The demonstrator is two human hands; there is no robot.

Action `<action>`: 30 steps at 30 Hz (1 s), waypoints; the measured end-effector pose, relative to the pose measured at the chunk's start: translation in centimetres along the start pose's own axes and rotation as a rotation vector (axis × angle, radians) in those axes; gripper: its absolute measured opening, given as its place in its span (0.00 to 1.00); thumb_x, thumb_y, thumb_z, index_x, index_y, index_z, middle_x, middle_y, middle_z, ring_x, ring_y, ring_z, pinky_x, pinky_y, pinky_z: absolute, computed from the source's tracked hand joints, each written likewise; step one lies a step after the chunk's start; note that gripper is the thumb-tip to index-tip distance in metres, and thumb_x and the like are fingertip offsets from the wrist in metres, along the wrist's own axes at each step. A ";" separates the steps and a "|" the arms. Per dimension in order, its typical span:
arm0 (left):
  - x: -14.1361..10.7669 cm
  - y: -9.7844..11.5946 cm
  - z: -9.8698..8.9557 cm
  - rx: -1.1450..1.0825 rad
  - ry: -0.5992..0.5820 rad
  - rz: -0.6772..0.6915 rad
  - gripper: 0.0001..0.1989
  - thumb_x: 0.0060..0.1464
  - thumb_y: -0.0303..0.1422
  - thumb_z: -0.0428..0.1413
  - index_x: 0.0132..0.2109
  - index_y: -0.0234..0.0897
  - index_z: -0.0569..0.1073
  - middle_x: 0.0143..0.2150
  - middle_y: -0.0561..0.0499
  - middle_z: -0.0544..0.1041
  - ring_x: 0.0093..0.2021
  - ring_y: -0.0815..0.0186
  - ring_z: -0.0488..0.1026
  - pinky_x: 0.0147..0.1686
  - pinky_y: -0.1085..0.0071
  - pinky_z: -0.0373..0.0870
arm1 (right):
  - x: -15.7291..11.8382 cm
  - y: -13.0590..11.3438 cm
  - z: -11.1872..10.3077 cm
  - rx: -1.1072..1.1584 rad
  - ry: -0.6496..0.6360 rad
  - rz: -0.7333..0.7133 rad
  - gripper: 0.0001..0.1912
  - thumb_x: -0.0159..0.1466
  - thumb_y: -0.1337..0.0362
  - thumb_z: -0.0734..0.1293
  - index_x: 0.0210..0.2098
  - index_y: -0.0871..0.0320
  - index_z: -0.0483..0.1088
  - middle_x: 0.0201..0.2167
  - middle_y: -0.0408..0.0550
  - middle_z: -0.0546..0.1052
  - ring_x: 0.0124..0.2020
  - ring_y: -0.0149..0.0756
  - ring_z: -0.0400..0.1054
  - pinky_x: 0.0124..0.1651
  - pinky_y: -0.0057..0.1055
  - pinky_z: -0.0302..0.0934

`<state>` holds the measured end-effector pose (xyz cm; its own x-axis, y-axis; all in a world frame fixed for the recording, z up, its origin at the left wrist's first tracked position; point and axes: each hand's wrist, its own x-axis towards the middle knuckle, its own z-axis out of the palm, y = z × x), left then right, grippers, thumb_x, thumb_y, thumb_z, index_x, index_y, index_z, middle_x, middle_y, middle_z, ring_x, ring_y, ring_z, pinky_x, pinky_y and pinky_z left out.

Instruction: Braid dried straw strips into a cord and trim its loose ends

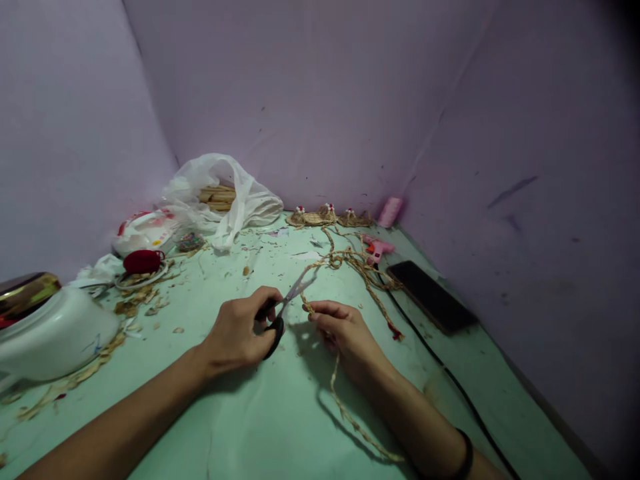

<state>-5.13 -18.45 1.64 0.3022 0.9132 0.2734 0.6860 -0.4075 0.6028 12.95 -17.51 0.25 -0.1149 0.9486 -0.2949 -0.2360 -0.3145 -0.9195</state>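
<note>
The braided cord (340,400) is the landmark: 1 end rises from the right hand (345,330), whose grip is pinched on it, and the rest hangs to the green surface (280,413). Just left of its upper end, the left hand (245,327) has its grip closed round the handles of the black-handled scissors (275,327), blades parted. Beyond the cord lie tangled braids (345,257), a pink glue gun (377,249) and 3 flower-topped woven pieces (327,217). To its right are a dark phone (433,297) and a black cable (450,373). Far to its left sit a white container (65,333), dry scraps (135,303) and, farther back, a white plastic bag (240,200). Pale purple walls (310,87) enclose the surface behind and on both sides.
</note>
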 end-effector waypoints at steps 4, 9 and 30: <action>-0.1 -0.1 -0.2 0.240 -0.074 0.121 0.23 0.42 0.29 0.49 0.49 0.39 0.65 0.38 0.50 0.74 0.35 0.64 0.70 0.34 0.71 0.62 | 0.0 -0.3 -0.3 -0.056 0.016 -0.051 0.12 0.44 0.65 0.69 0.28 0.64 0.73 0.10 0.34 0.57 0.12 0.19 0.44 0.15 0.21 0.36; 0.1 0.1 -0.1 0.339 -0.121 0.124 0.23 0.43 0.31 0.49 0.50 0.39 0.65 0.37 0.48 0.74 0.36 0.61 0.70 0.34 0.68 0.63 | -0.1 -0.3 -0.4 -0.085 -0.053 -0.081 0.15 0.45 0.61 0.69 0.30 0.65 0.73 0.10 0.33 0.55 0.12 0.19 0.42 0.15 0.23 0.34; -0.2 -0.8 0.6 0.333 -0.078 0.183 0.23 0.44 0.31 0.48 0.50 0.37 0.64 0.35 0.49 0.74 0.33 0.63 0.70 0.33 0.69 0.63 | -0.4 0.0 -0.1 0.070 -0.278 0.008 0.14 0.41 0.65 0.73 0.28 0.63 0.74 0.26 0.47 0.75 0.19 0.26 0.65 0.24 0.27 0.64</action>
<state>-5.37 -18.28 0.63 0.4800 0.8287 0.2879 0.7898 -0.5511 0.2693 13.09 -17.93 0.35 -0.3748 0.9029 -0.2102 -0.2993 -0.3325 -0.8943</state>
